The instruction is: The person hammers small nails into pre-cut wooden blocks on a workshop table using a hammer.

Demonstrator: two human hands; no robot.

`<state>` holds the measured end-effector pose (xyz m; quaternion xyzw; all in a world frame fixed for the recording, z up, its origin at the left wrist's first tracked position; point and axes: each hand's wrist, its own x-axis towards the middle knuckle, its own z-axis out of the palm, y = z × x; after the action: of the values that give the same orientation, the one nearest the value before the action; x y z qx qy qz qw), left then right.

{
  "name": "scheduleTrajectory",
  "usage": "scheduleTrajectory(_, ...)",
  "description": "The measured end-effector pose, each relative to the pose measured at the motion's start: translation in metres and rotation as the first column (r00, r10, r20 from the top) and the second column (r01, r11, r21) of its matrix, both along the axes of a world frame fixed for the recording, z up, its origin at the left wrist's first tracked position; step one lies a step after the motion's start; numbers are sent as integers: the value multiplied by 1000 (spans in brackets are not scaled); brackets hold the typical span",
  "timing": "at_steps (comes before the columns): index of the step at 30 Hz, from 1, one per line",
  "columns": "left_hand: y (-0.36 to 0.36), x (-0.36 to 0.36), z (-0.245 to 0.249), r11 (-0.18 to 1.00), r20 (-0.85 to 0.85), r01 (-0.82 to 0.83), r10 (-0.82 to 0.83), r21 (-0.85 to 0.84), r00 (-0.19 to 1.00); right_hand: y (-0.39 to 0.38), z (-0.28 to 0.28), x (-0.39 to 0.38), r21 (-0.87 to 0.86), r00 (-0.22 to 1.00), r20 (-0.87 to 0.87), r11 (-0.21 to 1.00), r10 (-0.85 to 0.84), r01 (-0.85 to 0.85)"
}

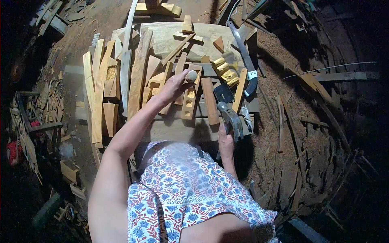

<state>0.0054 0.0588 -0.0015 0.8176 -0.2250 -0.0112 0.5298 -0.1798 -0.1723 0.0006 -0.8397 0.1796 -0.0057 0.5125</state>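
Observation:
My left hand [176,86] is closed around what looks like a chisel [191,75], seen from the pale round end of its handle. Its blade is hidden beneath the hand. Under it lies a wooden block [188,106] with several square holes cut along its top. To the right, my right hand [225,146] grips a claw hammer [231,118], its metal head raised near the front edge of the bench. Beside the hammer head are a narrow wooden bar [209,101] and a dark flat piece [223,93].
A handsaw [244,54] lies along the right of the wooden bench top [162,131]. Long strips [100,97] and a thick plank [139,71] fill the left. Yellowish carved pieces [227,72] sit right of centre. Wood scraps and shavings cover the ground.

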Motion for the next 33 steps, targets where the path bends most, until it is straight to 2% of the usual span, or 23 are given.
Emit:
scheduleTrajectory(1, -1, -1, 11, 1000, 0, 0, 0, 0, 1000, -2, -3, -1, -32, 997, 43, 998, 58, -57)
scheduleTrajectory(3, -4, -5, 36, 996, -138, 64, -56, 57, 989, 2, 6, 4, -35, 1000, -8, 999, 25, -26)
scheduleTrajectory(5, -6, -8, 35, 991, -91, 98, -90, 88, 992, 11, 27, 13, -39, 998, -58, 999, -10, 7)
scheduleTrajectory(7, -9, -11, 34, 981, -16, 128, -127, 148, 992, 22, 53, 22, 59, 990, 139, 998, -28, 20)
scheduleTrajectory(8, -10, -11, 32, 980, -15, 130, -130, 149, 991, 25, 57, 26, 60, 990, 141, 998, -31, 23)
scheduleTrajectory(10, -11, -9, 28, 982, -8, 152, -152, 115, 988, 29, 61, 31, 187, 995, 94, 982, -33, 15)
scheduleTrajectory(11, -12, -9, 27, 981, -6, 153, -153, 116, 988, 30, 45, 27, -73, 988, 155, 997, 18, -7)
scheduleTrajectory(15, -13, -8, 24, 976, 0, 160, -162, 146, 987, 42, 44, 49, -55, 945, 305, 993, 114, -103)
scheduleTrajectory(16, -12, -7, 24, 970, -24, 169, -168, 174, 986, 40, 48, 52, -174, 932, 242, 957, 268, -230)
scheduleTrajectory(18, -11, -11, 18, 978, 14, 130, -134, 163, 991, 37, 55, 60, -375, 842, 67, 795, 536, -476)
scheduleTrajectory(19, -10, -12, 14, 984, 45, 94, -102, 149, 994, 42, 55, 57, -75, 911, 193, 931, 364, -356)
scheduleTrajectory(20, -8, -11, 10, 983, 41, 103, -110, 150, 993, 41, 56, 54, -72, 915, 191, 934, 356, -349)
scheduleTrajectory(22, -5, -13, -1, 997, 1, 68, -68, 37, 998, 32, 62, 42, 124, 922, 22, 914, 386, -386)
scheduleTrajectory(23, -5, -14, -8, 1000, 36, -9, 8, 26, 999, 28, 67, 37, 91, 928, -78, 929, 365, -358)
scheduleTrajectory(24, -3, -14, -18, 1000, 37, 7, -7, 23, 999, 23, 67, 29, 88, 934, -78, 935, 350, -343)
scheduleTrajectory(25, 0, -13, -25, 978, -190, -54, 16, -199, 982, 16, 67, 16, -28, 926, -26, 926, 376, -377)
scheduleTrajectory(26, 1, -12, -33, 907, -408, -162, -12, -389, 913, 8, 66, 2, -147, 912, 22, 904, 409, -401)
scheduleTrajectory(27, 0, -15, -19, 876, -474, -254, 33, -411, 880, 1, 64, -11, -267, 894, 65, 871, 444, -413)
scheduleTrajectory(28, 3, -18, -7, 969, -73, -139, 126, -204, 989, -5, 60, -23, -383, 872, 101, 827, 479, -410)
scheduleTrajectory(29, 5, -23, 5, 962, -81, -169, 155, -215, 985, -13, 49, -36, -385, 881, 100, 835, 462, -394)
scheduleTrajectory(31, 6, -33, 35, 933, -148, -255, 223, -255, 963, -25, 22, -61, -751, 879, 74, 607, 471, -261)
scheduleTrajectory(32, 5, -38, 40, 907, -211, -315, 262, -280, 942, -31, 16, -72, -752, 888, 71, 609, 455, -251)
scheduleTrajectory(33, 4, -40, 33, 789, -337, -390, 247, -474, 909, -35, 16, -81, -541, 981, -32, 822, 192, -178)
